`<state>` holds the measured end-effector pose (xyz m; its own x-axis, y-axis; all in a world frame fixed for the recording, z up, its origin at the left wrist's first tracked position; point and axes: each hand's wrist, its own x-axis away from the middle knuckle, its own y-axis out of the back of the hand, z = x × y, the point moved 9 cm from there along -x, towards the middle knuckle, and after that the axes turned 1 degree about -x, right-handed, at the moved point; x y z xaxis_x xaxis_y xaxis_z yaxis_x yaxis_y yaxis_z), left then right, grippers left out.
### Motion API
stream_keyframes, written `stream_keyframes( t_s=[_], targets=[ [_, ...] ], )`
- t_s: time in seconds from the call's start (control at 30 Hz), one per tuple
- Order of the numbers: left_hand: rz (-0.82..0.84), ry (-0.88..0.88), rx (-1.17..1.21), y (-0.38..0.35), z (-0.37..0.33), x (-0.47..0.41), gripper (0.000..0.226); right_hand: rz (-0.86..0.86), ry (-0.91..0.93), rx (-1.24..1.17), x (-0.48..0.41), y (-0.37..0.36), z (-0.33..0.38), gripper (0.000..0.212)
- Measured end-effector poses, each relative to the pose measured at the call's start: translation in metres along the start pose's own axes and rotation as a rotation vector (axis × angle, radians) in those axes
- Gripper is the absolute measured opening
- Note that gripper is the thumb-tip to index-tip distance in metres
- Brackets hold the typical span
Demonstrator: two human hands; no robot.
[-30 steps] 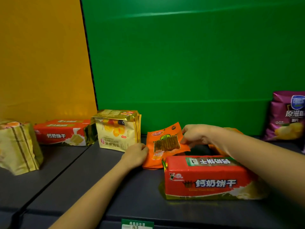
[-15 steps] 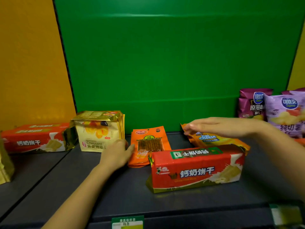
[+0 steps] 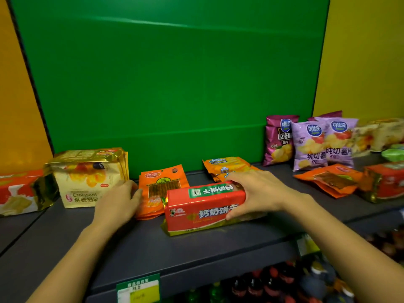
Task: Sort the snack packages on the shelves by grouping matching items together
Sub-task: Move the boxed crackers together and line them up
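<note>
Red biscuit pack [image 3: 18, 192] lies at the far left of the grey shelf [image 3: 135, 243], at about nine o'clock, its right end touching the gold croissant bag [image 3: 87, 178], which stands upright against the back. Just right of the bag, the left hand [image 3: 119, 204] rests palm down between the bag and an orange strip pouch [image 3: 159, 189]; its fingers [image 3: 133, 189] are loosely curled and touch the pouch's left edge, holding nothing that can be seen. The pouch leans back towards the green panel [image 3: 170, 73]. In front of it, near the centre at about six o'clock from the panel, lies a second red biscuit pack [image 3: 196, 211], long side facing out. The right hand [image 3: 260, 193] is clamped over this pack's right end, fingers [image 3: 236, 180] across the top and thumb down on the front face. Behind that hand, at twelve o'clock from it, a cheese cracker pack [image 3: 225, 166] lies flat. Further right, three purple chip bags [image 3: 306, 141] stand together against the back, the dark one on the left. In front of them, at about three o'clock from the right hand, another orange pouch [image 3: 328, 179] lies flat, touching a third red pack [image 3: 387, 184] at the right edge. Blurred pale bags [image 3: 378, 134] sit behind that. A green price tag [image 3: 137, 288] hangs on the shelf's front lip, with dark bottles [image 3: 284, 281] below.
</note>
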<state>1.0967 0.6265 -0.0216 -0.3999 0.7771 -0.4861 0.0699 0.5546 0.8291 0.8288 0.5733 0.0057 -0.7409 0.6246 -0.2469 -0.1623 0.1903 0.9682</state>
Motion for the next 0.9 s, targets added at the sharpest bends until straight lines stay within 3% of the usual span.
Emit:
stream_keyframes(
  t_s=[0.17,0.33,0.63,0.73,0.83,0.9],
  targets=[
    [-0.177,-0.124,0.070,0.034,-0.030,0.009,0.023,-0.121,-0.025,0.084,0.023,0.031,-0.007,0.079],
    [-0.254,-0.298,0.192,0.063,-0.096,0.027,0.024,-0.154,-0.175,0.082,0.077,0.062,-0.051,0.080],
    [-0.148,-0.518,0.339,0.047,-0.282,0.055,0.037,-0.149,-0.483,0.135,0.216,0.100,-0.171,0.088],
    [-0.077,-0.602,0.374,0.022,-0.356,0.062,0.039,-0.094,-0.577,0.171,0.266,0.107,-0.213,0.095],
    [0.006,-0.674,0.415,-0.010,-0.431,0.073,0.044,-0.067,-0.652,0.177,0.312,0.110,-0.255,0.115],
    [0.100,-0.704,0.390,-0.040,-0.479,0.079,0.042,-0.069,-0.692,0.151,0.340,0.110,-0.279,0.111]
  ],
)
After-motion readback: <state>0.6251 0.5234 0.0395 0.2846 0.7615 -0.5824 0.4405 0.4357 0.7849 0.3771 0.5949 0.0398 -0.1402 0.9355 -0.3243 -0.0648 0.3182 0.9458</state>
